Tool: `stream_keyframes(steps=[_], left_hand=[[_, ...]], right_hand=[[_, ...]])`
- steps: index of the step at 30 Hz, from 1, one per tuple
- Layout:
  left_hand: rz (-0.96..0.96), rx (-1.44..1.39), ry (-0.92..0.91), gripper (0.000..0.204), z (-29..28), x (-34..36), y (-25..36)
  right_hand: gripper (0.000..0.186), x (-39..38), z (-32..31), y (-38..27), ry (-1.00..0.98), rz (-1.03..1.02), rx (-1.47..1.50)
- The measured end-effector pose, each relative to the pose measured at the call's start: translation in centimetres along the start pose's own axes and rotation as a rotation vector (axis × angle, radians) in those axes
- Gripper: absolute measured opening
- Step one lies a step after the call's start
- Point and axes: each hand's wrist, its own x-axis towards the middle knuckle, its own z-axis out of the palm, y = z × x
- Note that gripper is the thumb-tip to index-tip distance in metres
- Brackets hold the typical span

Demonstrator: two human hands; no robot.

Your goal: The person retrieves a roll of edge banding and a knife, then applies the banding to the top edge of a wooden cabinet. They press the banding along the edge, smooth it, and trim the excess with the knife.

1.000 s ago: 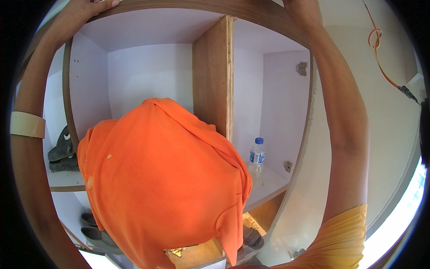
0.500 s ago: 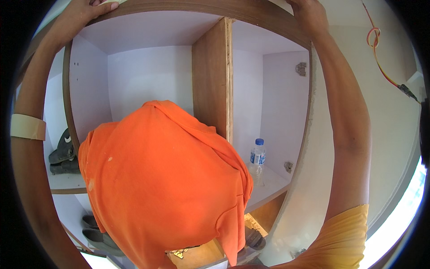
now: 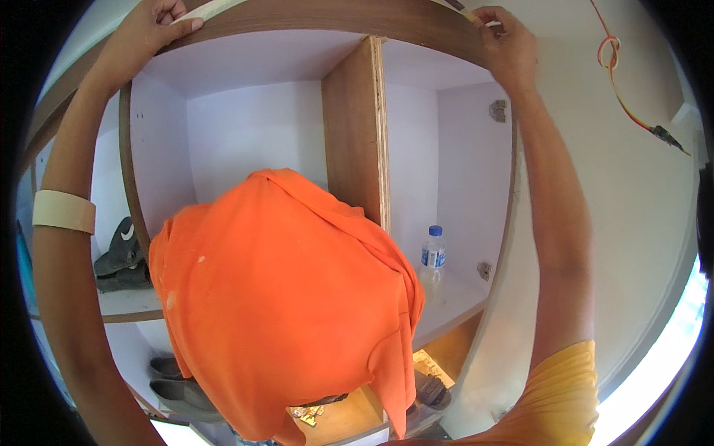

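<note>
My left hand (image 3: 152,33) is closed at the top left of the cabinet, its thumb on a pale strip like masking tape (image 3: 216,9) along the brown top edge (image 3: 335,16). At the top right corner my right hand (image 3: 509,46) pinches a narrow pale piece (image 3: 468,13), apparently the same strip. The stretch between the hands runs out of the picture. A beige ring like a tape roll (image 3: 65,211) sits around my left forearm. Below and between my arms bulges a large orange cloth (image 3: 286,297), like a shirt; what it covers is hidden.
The open cabinet has a wooden divider (image 3: 353,134) and metal hinges (image 3: 497,111) on its right side. A water bottle with a blue cap (image 3: 433,249) stands inside. Dark shoes (image 3: 123,256) lie on the left shelves. A loose wire (image 3: 632,111) hangs by the right wall.
The view has shifted slightly, so the cabinet and cloth sit a little lower and further right. My right hand shows more fully, with its finger and thumb pinched. My left hand stays on the strip.
</note>
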Motion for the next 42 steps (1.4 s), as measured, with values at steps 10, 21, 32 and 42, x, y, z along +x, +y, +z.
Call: stream_keyframes(steps=[10,21,32,42], left_hand=[[-0.051,-0.128,-0.069,0.037,-1.4,-0.4,2.7],[-0.089,-0.207,-0.152,0.037,-1.9,0.2,2.5],[-0.085,-0.220,-0.165,0.037,-1.6,0.3,2.1],[-0.098,-0.207,-0.141,0.039,-1.8,0.0,2.8]], right_hand=[[0.039,-2.3,5.6,-3.6,0.061,0.721,1.098],[0.033,-0.7,7.7,-7.2,0.196,0.834,1.106],[0.037,-1.1,7.6,-8.3,0.264,0.824,1.113],[0.035,-1.1,7.7,-8.7,0.333,0.848,1.033]])
